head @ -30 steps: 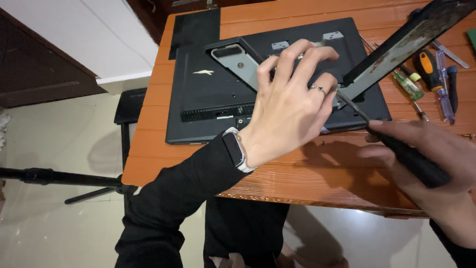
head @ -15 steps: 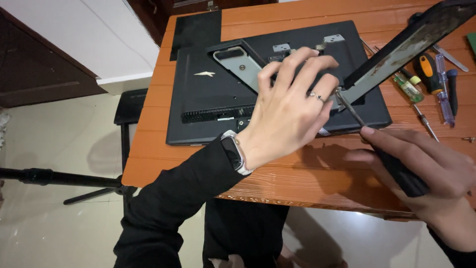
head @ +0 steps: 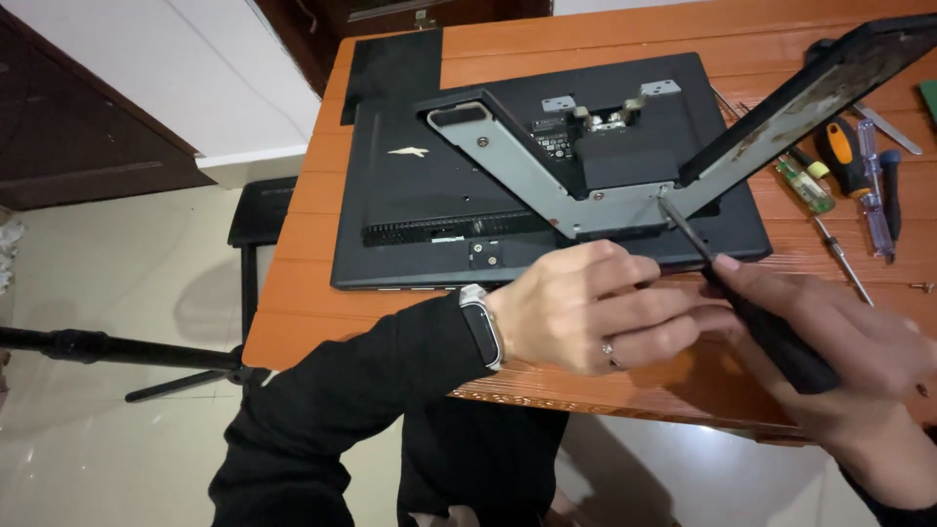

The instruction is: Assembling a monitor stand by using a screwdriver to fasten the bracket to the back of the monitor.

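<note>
Gripping a black-handled screwdriver (head: 752, 307), the right hand (head: 839, 361) noses its tip into the grey metal bracket (head: 547, 185) on the matte monitor back (head: 429, 210); left hand (head: 595, 312) loosely curled, steadying the shaft.

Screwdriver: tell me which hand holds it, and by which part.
The right hand holds the screwdriver by its black handle, tip against the grey metal bracket. The left hand grips nothing clearly; its fingers rest beside the right hand.

Right hand (head: 839, 361) partly off-frame.
</note>
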